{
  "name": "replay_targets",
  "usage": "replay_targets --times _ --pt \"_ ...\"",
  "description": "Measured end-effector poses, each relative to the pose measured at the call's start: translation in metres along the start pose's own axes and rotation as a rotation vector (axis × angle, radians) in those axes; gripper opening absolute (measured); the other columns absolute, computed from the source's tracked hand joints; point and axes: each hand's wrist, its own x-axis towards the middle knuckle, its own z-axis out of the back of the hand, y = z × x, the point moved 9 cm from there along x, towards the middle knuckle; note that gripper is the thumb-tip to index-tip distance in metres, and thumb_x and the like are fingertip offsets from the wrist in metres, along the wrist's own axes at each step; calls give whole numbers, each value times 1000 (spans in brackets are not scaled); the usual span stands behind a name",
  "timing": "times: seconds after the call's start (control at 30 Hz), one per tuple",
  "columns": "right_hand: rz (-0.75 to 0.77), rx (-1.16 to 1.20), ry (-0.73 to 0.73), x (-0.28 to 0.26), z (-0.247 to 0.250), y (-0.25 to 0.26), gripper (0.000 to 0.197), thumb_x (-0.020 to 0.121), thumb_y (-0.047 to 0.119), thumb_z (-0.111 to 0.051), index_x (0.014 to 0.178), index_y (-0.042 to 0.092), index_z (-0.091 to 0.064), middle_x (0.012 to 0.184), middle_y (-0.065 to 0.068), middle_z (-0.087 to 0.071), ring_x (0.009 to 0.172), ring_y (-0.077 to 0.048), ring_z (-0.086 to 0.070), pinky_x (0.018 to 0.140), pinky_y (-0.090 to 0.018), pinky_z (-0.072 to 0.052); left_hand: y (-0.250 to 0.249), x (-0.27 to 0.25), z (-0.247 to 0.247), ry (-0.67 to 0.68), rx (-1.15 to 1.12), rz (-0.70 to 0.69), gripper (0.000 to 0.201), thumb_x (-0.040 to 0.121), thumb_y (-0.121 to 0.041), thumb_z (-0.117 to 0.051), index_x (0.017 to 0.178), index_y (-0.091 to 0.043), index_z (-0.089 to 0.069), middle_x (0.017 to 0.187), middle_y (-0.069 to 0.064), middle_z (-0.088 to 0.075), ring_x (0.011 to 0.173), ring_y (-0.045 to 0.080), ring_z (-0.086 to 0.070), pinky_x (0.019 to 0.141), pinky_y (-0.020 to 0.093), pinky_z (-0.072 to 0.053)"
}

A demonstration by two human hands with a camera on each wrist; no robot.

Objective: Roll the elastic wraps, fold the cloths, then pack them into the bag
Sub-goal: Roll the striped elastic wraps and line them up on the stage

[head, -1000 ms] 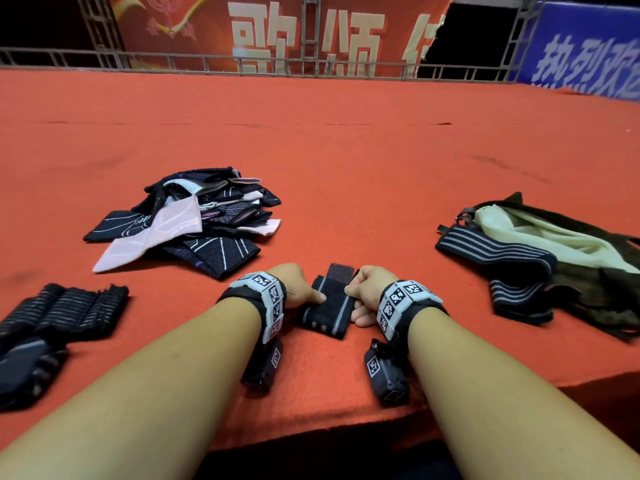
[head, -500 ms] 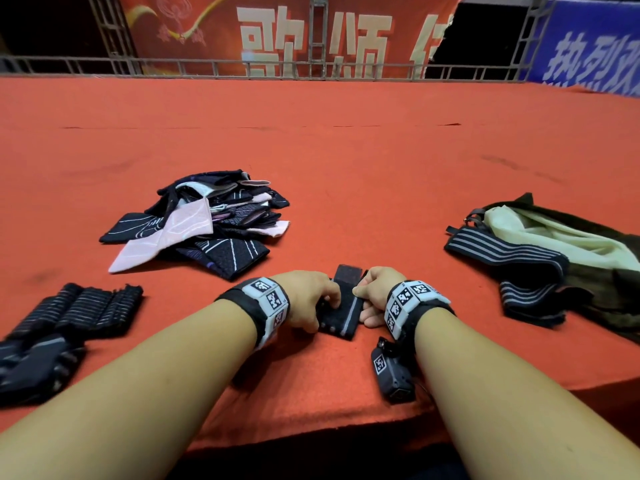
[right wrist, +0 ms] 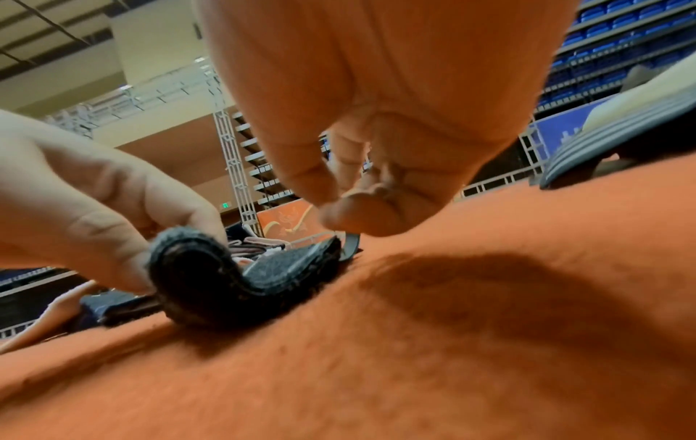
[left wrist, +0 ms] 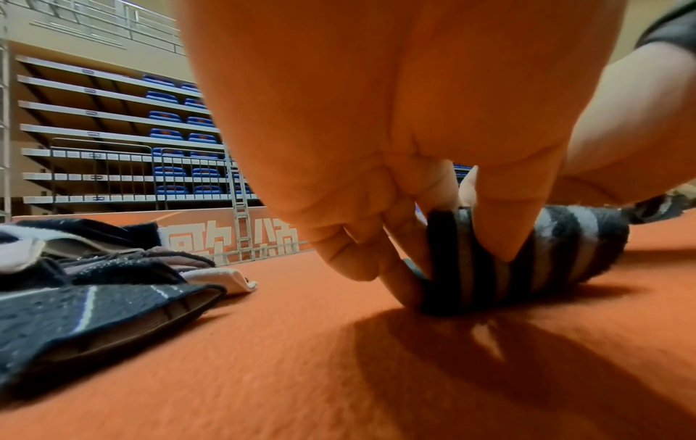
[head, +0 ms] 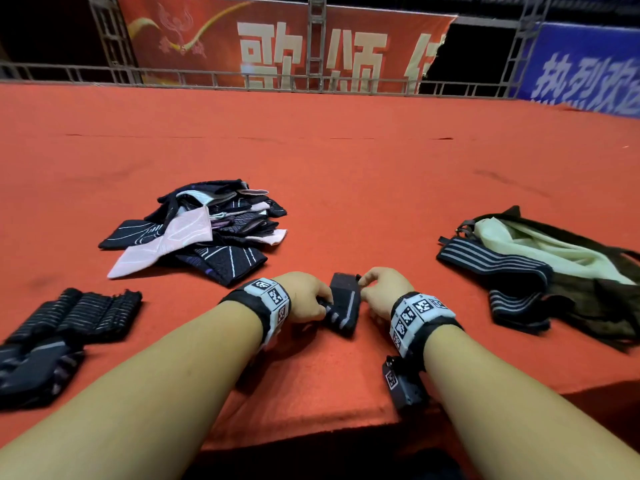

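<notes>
Head view, lower centre of the frame: two bare forearms reach forward over the near edge of the red carpet [head: 346, 174], each wrist wearing a band with black-and-white markers. Between the hands lies a dark elastic wrap [head: 343, 304] with pale stripes, resting on the carpet just beyond the wrists. The left hand [head: 304, 299] has its fingers [left wrist: 399, 265] curled down onto the wrap's left end, with the thumb pressing its top, so it grasps the curled-over end. The right hand [head: 382, 291] pinches the wrap's far right corner between thumb and forefinger; in the right wrist view the fingertips [right wrist: 361, 217] meet just above the flat end of the strip, whose other end curls up under the left hand.

At the lower left of the frame lies a row of dark rolled wraps [head: 76, 313]. Farther out, at mid-left, sits a loose heap of dark and pale pink cloths [head: 194, 233]. At the right edge a dark bag [head: 588, 292] lies open, with pale lining showing, and a striped wrap [head: 491, 261] draped across its near side.

Along the top of the frame stand a metal railing [head: 242, 79], a red banner [head: 277, 43] and a blue banner [head: 585, 71].
</notes>
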Motion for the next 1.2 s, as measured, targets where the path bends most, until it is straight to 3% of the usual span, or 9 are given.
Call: replay_targets --times 0.07,0.13,0.27,0.43,0.6,0.73,0.93,1.1,1.2 --pt "65 37 103 -8 -6 4 23 84 3 -56 92 23 -65 81 -12 -73 57 -31 -67 61 -48 -60 3 3 2 0 -42 26 29 91 -26 -61 119 -31 -69 108 -3 -71 99 18 -62 85 24 -46" --pt "80 20 277 -21 -21 2 35 81 -4 -57 97 25 -66 82 -7 -72 57 -28 -67 57 -42 -60 7 6 3 2 -82 53 27 91 -26 -62 117 -31 -68 103 -4 -68 95 17 -60 83 24 -45" --pt "95 -10 368 -22 -29 -3 48 74 7 -83 114 24 -65 80 -6 -75 61 -23 -70 58 -35 -60 17 15 7 -53 -156 122 26 88 -28 -68 112 -24 -58 99 -1 -66 89 20 -60 74 26 -42" --pt "27 149 350 -13 -35 -6 15 96 14 -63 110 14 -60 85 -12 -65 60 -24 -69 50 -33 -55 30 21 2 -73 -236 201 26 92 -33 -67 113 -20 -58 107 5 -69 98 23 -66 84 30 -51" --pt "-61 201 310 -6 -38 -10 20 96 24 -62 114 20 -54 96 -12 -64 59 -28 -70 51 -35 -57 34 28 3 -79 -292 238 26 92 -37 -66 111 -21 -58 96 1 -69 87 19 -66 83 31 -53" --pt "-137 199 255 0 -37 -18 33 93 33 -66 113 19 -43 91 -18 -68 70 -37 -74 65 -46 -60 36 32 4 -58 -319 293 31 89 -38 -71 108 -18 -57 79 1 -71 70 19 -65 74 32 -56" --pt "-253 242 238 12 -41 -29 57 88 28 -73 130 11 -38 78 -24 -72 69 -38 -74 63 -50 -61 32 37 6 -2 -221 378 37 88 -42 -70 99 -8 -73 93 9 -72 75 22 -66 60 24 -47" --pt "-315 248 251 10 -40 -33 54 88 32 -73 124 13 -36 75 -22 -74 62 -34 -71 71 -48 -61 36 37 -1 -22 -474 450 38 90 -40 -68 108 -6 -68 102 14 -70 92 28 -66 75 31 -48" --pt "-294 272 267 14 -45 -36 51 85 34 -74 119 13 -42 74 -19 -75 78 -35 -76 80 -55 -59 40 34 -1 -58 -506 473 51 89 -50 -71 115 -7 -65 112 12 -69 94 26 -63 79 31 -47"
